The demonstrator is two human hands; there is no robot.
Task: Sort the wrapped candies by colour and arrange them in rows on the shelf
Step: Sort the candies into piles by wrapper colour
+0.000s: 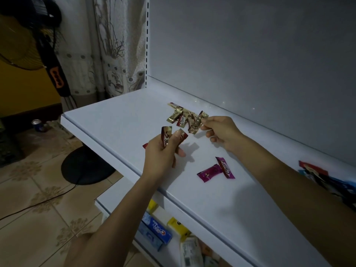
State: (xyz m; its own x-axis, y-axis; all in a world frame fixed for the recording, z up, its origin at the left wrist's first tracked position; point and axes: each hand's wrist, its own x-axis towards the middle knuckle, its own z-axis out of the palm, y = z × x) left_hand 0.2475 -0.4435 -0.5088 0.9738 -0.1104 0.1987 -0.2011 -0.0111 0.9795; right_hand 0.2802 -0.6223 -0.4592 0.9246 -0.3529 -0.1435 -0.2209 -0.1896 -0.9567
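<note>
Shelf (107,120) of plain white, backed by a white panel, stood over a tiled floor (38,199), with a pedestal fan (57,78) and a patterned curtain (115,45) beyond its left edge. "Choco" showed on the heap of gold candies (182,116) near the back edge and on one of the two magenta candies (216,169) toward the front edge. The left hand (163,151) had its fingers clamped on red and gold candies (167,136). The right hand (221,130) pinched one gold candy (196,126) at the heap.

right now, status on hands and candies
Left grip holds gold and red candies. Right grip pinches a gold candy at the pile. Two magenta candies lie aside on shelf; nothing blocking.
</note>
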